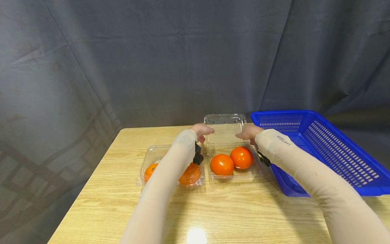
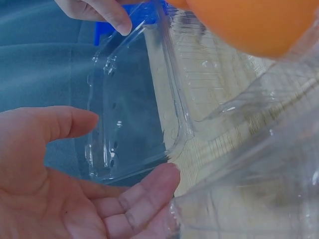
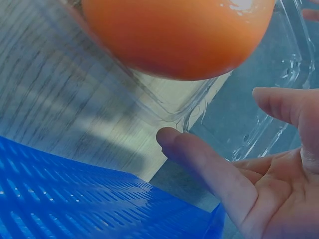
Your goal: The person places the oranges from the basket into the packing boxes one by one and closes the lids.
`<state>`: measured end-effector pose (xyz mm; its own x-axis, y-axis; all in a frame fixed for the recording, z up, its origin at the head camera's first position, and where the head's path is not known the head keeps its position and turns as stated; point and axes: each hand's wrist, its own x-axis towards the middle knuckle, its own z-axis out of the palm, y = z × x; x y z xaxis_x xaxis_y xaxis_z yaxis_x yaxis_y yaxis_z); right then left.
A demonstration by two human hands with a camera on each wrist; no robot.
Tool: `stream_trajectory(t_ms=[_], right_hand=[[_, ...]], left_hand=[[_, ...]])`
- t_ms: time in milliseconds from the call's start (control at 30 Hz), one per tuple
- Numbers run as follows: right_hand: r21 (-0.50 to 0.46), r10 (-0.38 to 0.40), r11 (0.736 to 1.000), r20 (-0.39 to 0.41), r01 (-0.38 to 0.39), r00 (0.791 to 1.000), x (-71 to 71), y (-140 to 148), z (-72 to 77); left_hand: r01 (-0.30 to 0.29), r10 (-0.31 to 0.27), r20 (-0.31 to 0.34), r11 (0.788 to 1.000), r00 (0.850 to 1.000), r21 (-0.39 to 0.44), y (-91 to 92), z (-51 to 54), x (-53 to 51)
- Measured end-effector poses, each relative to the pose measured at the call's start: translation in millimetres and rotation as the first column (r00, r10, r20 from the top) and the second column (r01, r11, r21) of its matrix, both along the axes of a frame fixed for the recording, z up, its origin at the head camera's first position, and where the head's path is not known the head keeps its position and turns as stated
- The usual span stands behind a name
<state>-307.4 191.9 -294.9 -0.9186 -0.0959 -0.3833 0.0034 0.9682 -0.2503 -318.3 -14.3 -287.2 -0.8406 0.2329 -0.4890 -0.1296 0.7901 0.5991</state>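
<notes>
An open clear plastic clamshell box holds two round orange-red fruits that look like tomatoes, side by side. Its raised lid stands at the back, between my two hands. My left hand is at the lid's left edge, thumb and fingers spread apart; in the left wrist view the fingertips lie close to a lid corner. At the right edge is my right hand, its thumb apart from its fingers. Whether either hand touches the lid I cannot tell.
Left of the open box sits another clear box with similar fruits, partly hidden by my left forearm. A blue plastic basket stands at the right, close to my right forearm. The wooden table ends at a grey curtain.
</notes>
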Motion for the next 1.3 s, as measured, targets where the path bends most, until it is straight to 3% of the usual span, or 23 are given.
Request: stream_trajectory(t_ms=[200,400,700,867,1300], right_hand=[[-0.015,0.006,1.000,-0.005,-0.006,1.000,0.4,1,2.3],[0.012,0.012,1.000,-0.018,-0.012,1.000,-4.8,4,0.7],[0.002,-0.023,1.000,-0.009,0.023,1.000,-8.1,6,0.9],[-0.054,-0.048,0.998,-0.042,0.046,0.998,-8.9,10,3.3],[-0.205,-0.155,0.968,-0.025,0.147,0.988,-9.8,12,8.9]], left_hand=[[0.026,-0.026,-0.008,1.000,1.000,-0.005,0.0,-1.4,-2.5],[-0.014,0.014,-0.007,0.999,1.000,0.044,-2.5,-0.3,-3.1],[-0.023,0.024,-0.010,0.998,1.000,0.060,-4.0,0.5,-3.7],[-0.031,0.034,-0.047,0.997,0.998,0.064,-3.4,1.0,-3.1],[-0.065,0.075,-0.073,0.990,0.994,0.129,-2.7,2.3,-2.5]])
